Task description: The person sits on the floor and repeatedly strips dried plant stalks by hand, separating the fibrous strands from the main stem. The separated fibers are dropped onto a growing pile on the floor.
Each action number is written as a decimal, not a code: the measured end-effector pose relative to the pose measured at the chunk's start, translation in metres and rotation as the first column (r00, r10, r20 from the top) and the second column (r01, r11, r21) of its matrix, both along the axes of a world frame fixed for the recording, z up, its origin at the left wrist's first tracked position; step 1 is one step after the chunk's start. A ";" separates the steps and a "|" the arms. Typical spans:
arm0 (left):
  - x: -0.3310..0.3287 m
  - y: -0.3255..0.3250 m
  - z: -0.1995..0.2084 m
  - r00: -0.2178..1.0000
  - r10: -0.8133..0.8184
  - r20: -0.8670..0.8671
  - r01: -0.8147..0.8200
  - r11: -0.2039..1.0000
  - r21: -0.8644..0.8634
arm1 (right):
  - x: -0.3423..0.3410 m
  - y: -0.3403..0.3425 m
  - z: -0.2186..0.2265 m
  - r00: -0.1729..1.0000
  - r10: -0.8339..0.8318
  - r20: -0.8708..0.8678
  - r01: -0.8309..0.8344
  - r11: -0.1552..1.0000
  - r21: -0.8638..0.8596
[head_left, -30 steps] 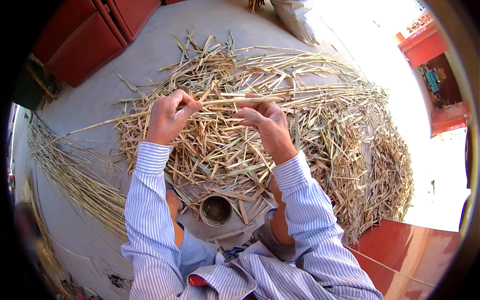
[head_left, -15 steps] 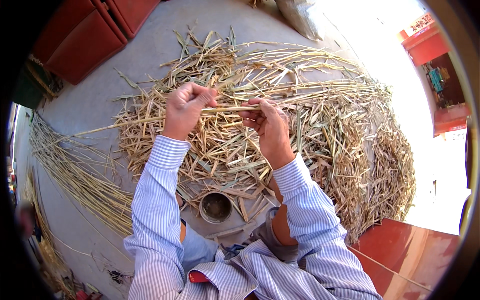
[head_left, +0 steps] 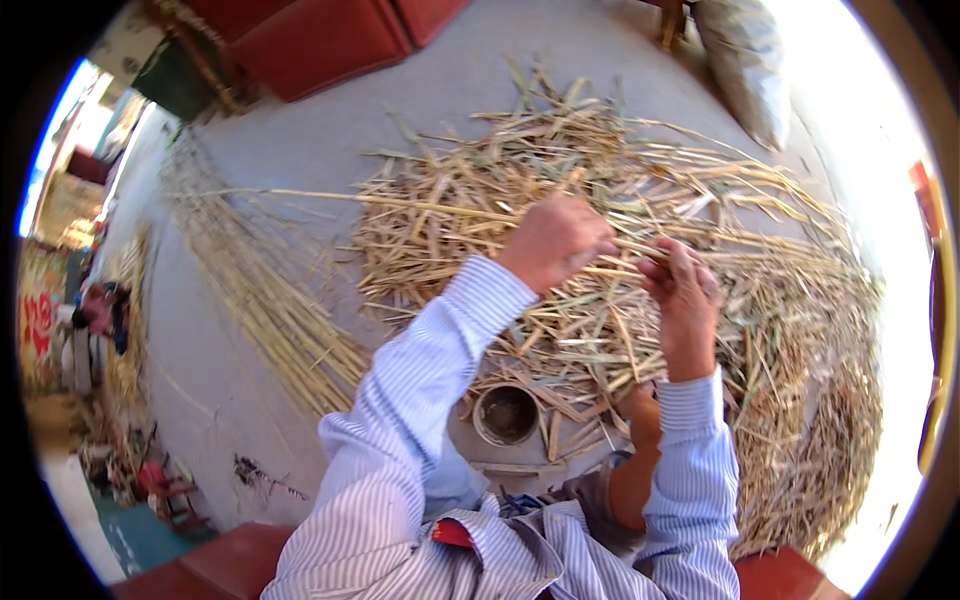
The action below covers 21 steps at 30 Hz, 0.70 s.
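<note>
A long, thin, pale dry stalk (head_left: 430,206) runs from the left across the loose peelings to my hands. My left hand (head_left: 560,240) is closed around it, back of the hand up, fingertips partly hidden. Just to the right, my right hand (head_left: 688,300) has its fingers bent and pinched on the same stalk near its right end. Both hands are above a broad heap of dry leaf and husk strips (head_left: 450,270). Nearer me, a small round bowl (head_left: 507,415) with a dark inside stands on the floor between my legs.
A bundle of long stripped stalks (head_left: 270,300) lies on the grey floor at left. Leafy uncleaned stalks (head_left: 800,400) spread at right. Red sofa seats (head_left: 320,50) stand at the far left, and a pale full sack (head_left: 745,70) at the far right. A person (head_left: 100,310) is at the left rim.
The view has turned left, so everything sits farther right in the picture. My left hand has come closer to my right hand along the stalk; both still hold it.
</note>
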<state>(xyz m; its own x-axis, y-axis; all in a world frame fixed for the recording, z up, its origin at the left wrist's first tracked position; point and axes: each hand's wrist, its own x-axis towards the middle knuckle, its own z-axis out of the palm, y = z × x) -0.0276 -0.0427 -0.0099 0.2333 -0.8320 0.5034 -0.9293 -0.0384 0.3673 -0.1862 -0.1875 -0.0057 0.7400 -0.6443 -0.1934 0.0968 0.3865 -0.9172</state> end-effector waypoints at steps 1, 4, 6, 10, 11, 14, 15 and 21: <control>-0.003 0.002 0.001 0.987 0.066 0.148 -0.070 0.997 0.023 | -0.002 0.000 0.000 1.000 0.024 -0.005 -0.024 0.999 0.034; -0.007 0.016 0.012 0.916 0.171 0.363 -0.194 0.981 0.028 | 0.000 0.007 -0.003 0.999 0.049 -0.017 -0.048 0.998 0.040; -0.010 0.024 0.027 0.855 0.215 0.473 -0.229 0.973 -0.028 | -0.001 0.013 -0.001 0.996 0.087 0.010 -0.087 0.995 0.041; -0.015 0.043 0.021 0.865 0.248 0.437 -0.271 0.963 -0.010 | -0.005 0.025 -0.002 0.972 0.214 -0.097 -0.214 0.977 0.016; -0.013 0.048 0.006 0.861 0.231 0.452 -0.311 0.944 0.112 | -0.005 0.027 -0.006 0.943 0.281 -0.177 -0.285 0.959 0.000; -0.008 0.080 -0.041 0.837 0.160 0.523 -0.403 0.827 0.392 | 0.004 0.043 -0.041 0.806 0.472 -0.357 -0.548 0.823 -0.150; -0.008 0.084 -0.037 0.810 0.151 0.566 -0.426 0.816 0.392 | 0.004 0.045 -0.040 0.789 0.480 -0.384 -0.586 0.776 -0.234; 0.066 0.141 0.028 0.632 0.016 0.775 -0.647 0.561 0.516 | 0.005 0.045 -0.020 0.818 0.502 -0.281 -0.575 0.744 -0.340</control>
<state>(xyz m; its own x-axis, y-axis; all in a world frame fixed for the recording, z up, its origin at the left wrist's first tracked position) 0.0380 0.0987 0.0181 0.4711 -0.8797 -0.0648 -0.7191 -0.3405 -0.6057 -0.1814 -0.1429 -0.0260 0.9677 -0.1928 -0.1623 -0.1780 -0.0670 -0.9818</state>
